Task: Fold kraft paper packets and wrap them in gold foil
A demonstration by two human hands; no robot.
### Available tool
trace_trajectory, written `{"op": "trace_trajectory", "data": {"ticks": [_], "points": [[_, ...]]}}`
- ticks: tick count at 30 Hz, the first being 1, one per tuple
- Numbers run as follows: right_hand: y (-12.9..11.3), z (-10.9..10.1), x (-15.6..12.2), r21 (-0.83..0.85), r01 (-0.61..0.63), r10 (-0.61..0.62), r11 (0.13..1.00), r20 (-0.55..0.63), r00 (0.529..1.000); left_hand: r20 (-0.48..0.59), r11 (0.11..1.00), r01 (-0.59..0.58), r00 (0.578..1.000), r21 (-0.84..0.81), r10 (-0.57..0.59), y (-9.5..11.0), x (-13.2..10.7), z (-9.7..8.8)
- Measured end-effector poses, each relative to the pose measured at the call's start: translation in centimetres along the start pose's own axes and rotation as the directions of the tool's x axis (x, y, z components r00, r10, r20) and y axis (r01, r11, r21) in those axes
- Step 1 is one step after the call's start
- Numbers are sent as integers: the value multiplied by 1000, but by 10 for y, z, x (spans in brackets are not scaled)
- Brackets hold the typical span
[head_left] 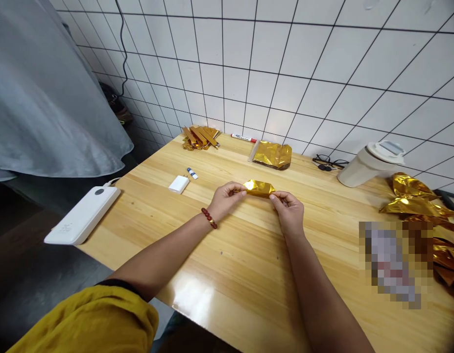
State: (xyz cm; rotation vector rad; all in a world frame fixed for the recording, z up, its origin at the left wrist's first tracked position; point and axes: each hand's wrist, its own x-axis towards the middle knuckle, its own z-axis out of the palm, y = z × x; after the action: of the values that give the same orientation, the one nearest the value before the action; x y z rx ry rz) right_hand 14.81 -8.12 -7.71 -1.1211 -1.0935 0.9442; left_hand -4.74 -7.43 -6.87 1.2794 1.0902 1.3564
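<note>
Between my two hands is a small folded piece of gold foil paper [259,187], held just over the wooden table [227,274]. My left hand [227,197], with a red bead bracelet [209,218] at the wrist, pinches its left end between thumb and fingers. At the right end, the thumb and fingers of my right hand [288,208] are closed on the foil. Beyond my hands lies a stack of flat gold foil sheets [271,154]. Farther left is a pile of folded gold strips [201,137].
A white power bank [83,215] sits at the left edge, near a charger plug [179,184] and a small tube [192,173]. Along the wall are a marker [243,138], glasses [329,162] and a tumbler [368,164]. Shaped gold foil pieces [421,201] lie right, beside a blurred patch.
</note>
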Motion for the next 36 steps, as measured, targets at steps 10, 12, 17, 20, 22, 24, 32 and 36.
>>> {"op": "trace_trajectory", "data": {"ticks": [10, 12, 17, 20, 22, 24, 32, 36], "points": [[1, -2, 0, -36, 23, -22, 999, 6, 1000, -28, 996, 56, 998, -74, -58, 4, 0, 2], [1, -2, 0, -36, 24, -23, 999, 9, 1000, -38, 997, 47, 998, -62, -49, 4, 0, 2], [0, -2, 0, 20, 4, -4, 1000, -16, 1000, -47, 994, 30, 998, -103, -35, -2, 1, 2], [1, -3, 0, 33, 2, -1, 999, -25, 1000, -53, 991, 11, 998, -134, -19, -4, 3, 1], [1, -3, 1, 34, -3, 4, 999, -18, 1000, -58, 989, 11, 998, -150, -20, -3, 3, 1], [1, -2, 1, 30, -7, 8, 1000, -10, 1000, -70, 986, 21, 997, -168, -33, -2, 3, 1], [1, -3, 1, -16, 9, -9, 1000, 0, 1000, -87, 977, 79, 991, -200, -97, 5, 1, 2], [2, -4, 1, -12, 10, -9, 1000, 30, 1000, -62, 976, 86, 993, -202, -101, 6, 1, 2]]}}
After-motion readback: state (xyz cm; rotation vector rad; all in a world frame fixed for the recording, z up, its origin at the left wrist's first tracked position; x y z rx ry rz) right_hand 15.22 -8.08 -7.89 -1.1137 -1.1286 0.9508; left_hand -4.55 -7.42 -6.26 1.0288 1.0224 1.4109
